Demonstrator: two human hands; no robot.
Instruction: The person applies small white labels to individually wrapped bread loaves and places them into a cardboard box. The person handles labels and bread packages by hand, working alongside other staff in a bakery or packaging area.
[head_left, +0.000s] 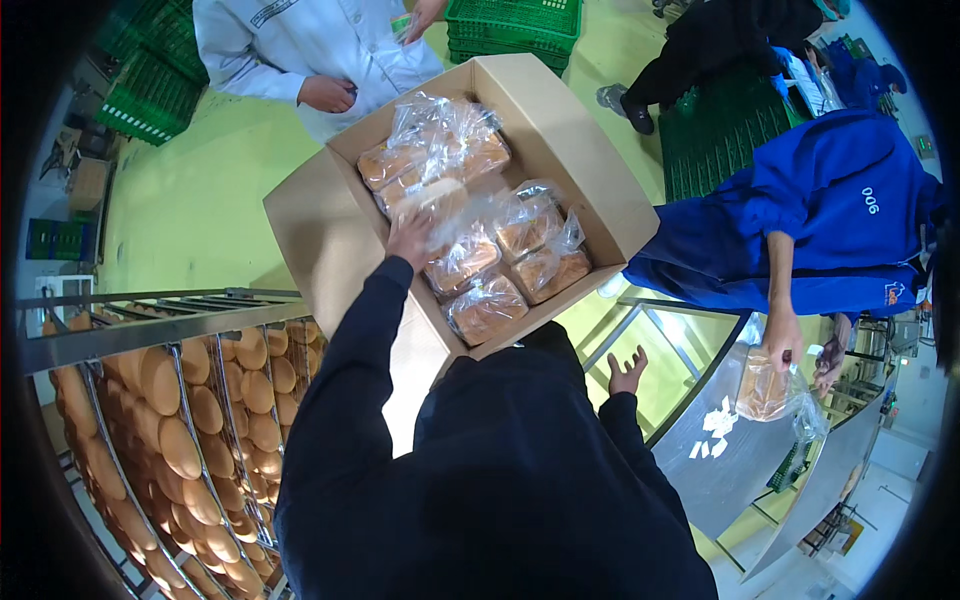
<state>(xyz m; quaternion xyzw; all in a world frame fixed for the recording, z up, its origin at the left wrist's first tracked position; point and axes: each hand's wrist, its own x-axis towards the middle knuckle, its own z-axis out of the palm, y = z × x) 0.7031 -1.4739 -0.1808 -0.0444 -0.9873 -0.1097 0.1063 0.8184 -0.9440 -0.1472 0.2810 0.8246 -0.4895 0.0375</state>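
An open cardboard box (547, 124) before me holds several bread loaves in clear plastic bags, such as a bagged loaf (486, 309) in the near corner. Inside the box, at its left side, my left hand (411, 238) grips a blurred bagged loaf (439, 196); its fingertips are partly lost in the blur. Loose plastic gathers over the far bagged loaves (450, 142). My right hand (627, 372) is held out beside my body, right of the box, its fingers apart and nothing in it.
A metal rack (165, 330) of many bread pieces (180, 446) stands at left. Across the box is a person in a white coat (330, 45). At right, a person in blue (832, 202) handles a bagged loaf (761, 382) over a metal table (697, 480). Green crates (514, 30) stand behind.
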